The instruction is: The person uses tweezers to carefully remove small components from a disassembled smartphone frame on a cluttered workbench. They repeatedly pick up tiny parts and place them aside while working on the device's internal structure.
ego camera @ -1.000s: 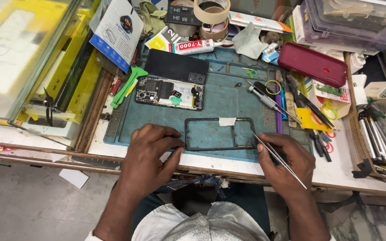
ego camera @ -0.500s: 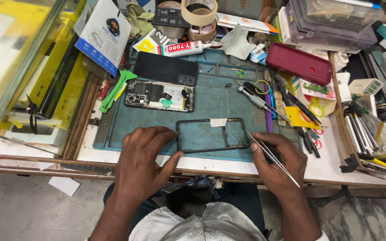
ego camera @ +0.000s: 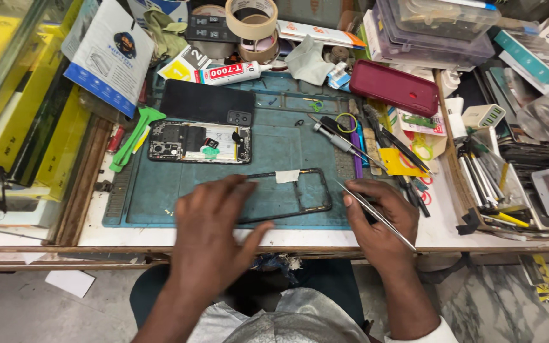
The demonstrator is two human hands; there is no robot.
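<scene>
Phone stripped down, its frame under my hands on the mat.

My left hand (ego camera: 214, 232) lies flat, fingers spread, pressing the thin black rectangular phone frame (ego camera: 300, 194) onto the teal rubber work mat (ego camera: 274, 146) near the worktop's front edge. My right hand (ego camera: 379, 219) pinches slim silver metal tweezers (ego camera: 376, 213), tips just beside the frame's right end. Just beyond my left fingers lies the opened phone body with bare circuit boards (ego camera: 198, 141), the black back cover (ego camera: 208, 101) touching its far side. I judge disassembly done, work on the frame under way, and reassembly left.
</scene>
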